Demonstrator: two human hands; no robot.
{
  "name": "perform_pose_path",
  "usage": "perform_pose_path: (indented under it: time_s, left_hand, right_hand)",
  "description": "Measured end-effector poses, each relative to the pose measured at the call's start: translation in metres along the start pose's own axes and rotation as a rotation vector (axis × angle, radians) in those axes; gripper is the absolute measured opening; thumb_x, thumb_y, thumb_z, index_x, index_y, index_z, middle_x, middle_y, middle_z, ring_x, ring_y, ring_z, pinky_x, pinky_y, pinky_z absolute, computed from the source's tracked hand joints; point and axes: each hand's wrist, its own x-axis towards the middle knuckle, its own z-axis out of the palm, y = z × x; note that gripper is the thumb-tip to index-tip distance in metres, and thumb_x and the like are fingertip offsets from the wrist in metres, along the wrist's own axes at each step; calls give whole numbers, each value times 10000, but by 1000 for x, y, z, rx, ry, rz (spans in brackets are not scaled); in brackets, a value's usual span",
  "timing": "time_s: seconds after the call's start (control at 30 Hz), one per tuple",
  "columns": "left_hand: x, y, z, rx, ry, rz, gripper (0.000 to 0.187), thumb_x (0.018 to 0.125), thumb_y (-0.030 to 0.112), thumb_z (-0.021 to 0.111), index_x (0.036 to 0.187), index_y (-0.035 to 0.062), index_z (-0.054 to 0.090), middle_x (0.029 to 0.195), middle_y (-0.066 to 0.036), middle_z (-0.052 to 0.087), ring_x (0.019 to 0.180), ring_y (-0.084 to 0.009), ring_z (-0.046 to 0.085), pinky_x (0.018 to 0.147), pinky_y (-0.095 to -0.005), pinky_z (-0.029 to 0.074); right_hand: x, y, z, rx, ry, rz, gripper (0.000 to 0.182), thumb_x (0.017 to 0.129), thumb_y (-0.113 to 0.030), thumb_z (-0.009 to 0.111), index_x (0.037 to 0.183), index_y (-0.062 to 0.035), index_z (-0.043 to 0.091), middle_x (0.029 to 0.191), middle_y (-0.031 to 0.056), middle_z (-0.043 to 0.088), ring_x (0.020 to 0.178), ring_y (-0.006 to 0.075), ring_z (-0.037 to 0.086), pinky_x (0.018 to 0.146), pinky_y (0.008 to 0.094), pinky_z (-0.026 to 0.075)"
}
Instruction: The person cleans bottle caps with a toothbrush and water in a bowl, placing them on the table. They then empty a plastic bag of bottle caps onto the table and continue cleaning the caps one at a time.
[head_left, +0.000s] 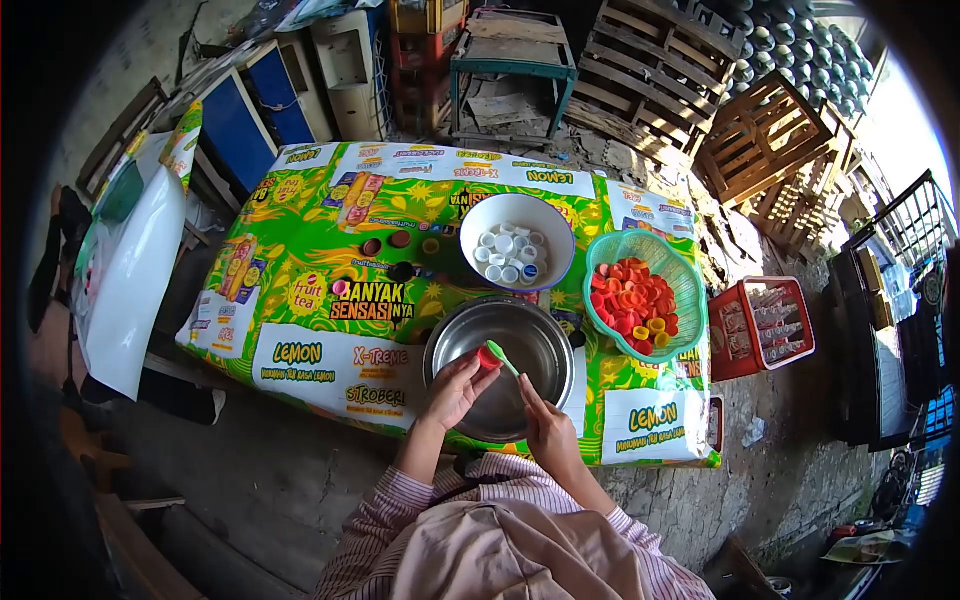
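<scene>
My left hand (455, 392) holds a red bottle cap (488, 358) over the steel basin (505, 415). In my right hand (550, 432) is a slim light-green toothbrush (507, 362), its head against the cap. Its bristles are too small to make out. Behind the basin stands a white enamel bowl (515, 207) with white caps (508, 250) and a blue-marked one inside. A turquoise plastic basket (692, 275) at the right holds many red caps (635, 292) and several yellow ones (648, 332).
A bright green printed cover (290, 220) lies over the table. Several loose dark caps (402, 271) and a pink one (341, 287) are on its left half. A red crate (735, 335) stands right of the table. Wooden pallets (650, 75) and a small table (515, 55) are behind.
</scene>
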Motion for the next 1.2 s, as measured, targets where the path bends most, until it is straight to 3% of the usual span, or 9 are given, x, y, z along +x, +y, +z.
perform_pose_path:
  time_s: [0.17, 0.23, 0.37, 0.43, 0.63, 0.7, 0.77, 0.93, 1.2]
  left_hand:
    - [-5, -1, 11, 347, 60, 108, 285, 896, 98, 506, 1161, -8, 493, 1128, -100, 551, 1053, -188, 543, 919, -296, 441]
    - [-11, 10, 28, 946, 0, 514, 294, 868, 60, 538, 1152, -8, 503, 1135, -117, 546, 1048, -179, 539, 891, -289, 456]
    - [-16, 29, 54, 1322, -175, 695, 324, 815, 9, 562, 1133, -18, 508, 1116, -144, 547, 1015, -256, 557, 841, -315, 468]
    - [-7, 18, 31, 1729, -56, 427, 320, 800, 7, 539, 1119, 3, 515, 1082, -168, 542, 988, -335, 535, 852, -366, 444]
    - [-10, 14, 34, 1515, -144, 575, 293, 787, -16, 524, 1079, -8, 545, 1075, -172, 555, 983, -326, 544, 845, -358, 440]
    - [-7, 12, 19, 1764, -108, 266, 302, 775, -17, 539, 1077, -8, 541, 1086, -163, 555, 972, -334, 547, 849, -353, 441]
    - [-3, 12, 24, 1715, -179, 320, 277, 803, -10, 533, 1079, -15, 522, 1102, -149, 544, 1007, -298, 548, 862, -336, 452]
    - [0, -9, 47, 860, -303, 191, 339, 846, -18, 519, 1169, 11, 421, 1138, -111, 524, 1088, -164, 508, 921, -278, 418]
    - [12, -36, 52, 685, -405, 322, 433, 813, -71, 539, 1194, 3, 346, 1152, -130, 477, 1142, -209, 476, 960, -304, 401]
  right_hand:
    - [0, -1, -17, -158, 14, 60, 535, 837, -56, 482, 1335, -218, 373, 659, 150, 545, 535, 340, 554, 486, 447, 434]
    - [1, -3, -27, -107, 62, 28, 525, 843, -62, 482, 1339, -188, 366, 685, 149, 559, 535, 338, 553, 477, 436, 433]
    - [-6, 9, -28, -149, 149, 12, 554, 843, -71, 494, 1360, -124, 301, 775, 164, 593, 553, 331, 569, 466, 408, 448]
    - [-9, 5, -33, -193, 10, 173, 524, 828, -41, 511, 1324, -97, 352, 859, 223, 600, 634, 365, 588, 534, 422, 463]
    - [-19, 8, -34, -51, 87, 128, 501, 818, -30, 522, 1297, -87, 383, 884, 227, 602, 659, 357, 604, 551, 403, 476]
    - [-20, 10, -32, -79, 111, 109, 496, 824, -51, 539, 1294, -64, 379, 777, 191, 604, 598, 305, 596, 515, 366, 456]
    - [-15, 1, -38, 21, 61, 215, 522, 822, -106, 568, 1303, -63, 370, 727, 166, 596, 546, 271, 585, 477, 350, 436]
    - [-1, 19, -22, 600, 121, 482, 322, 908, -238, 517, 1089, 26, 557, 579, -80, 424, 461, 33, 331, 424, 210, 224]
    - [20, 15, -35, 733, 70, 668, 320, 873, -268, 574, 955, 38, 616, 573, -46, 457, 525, 26, 367, 438, 223, 277]
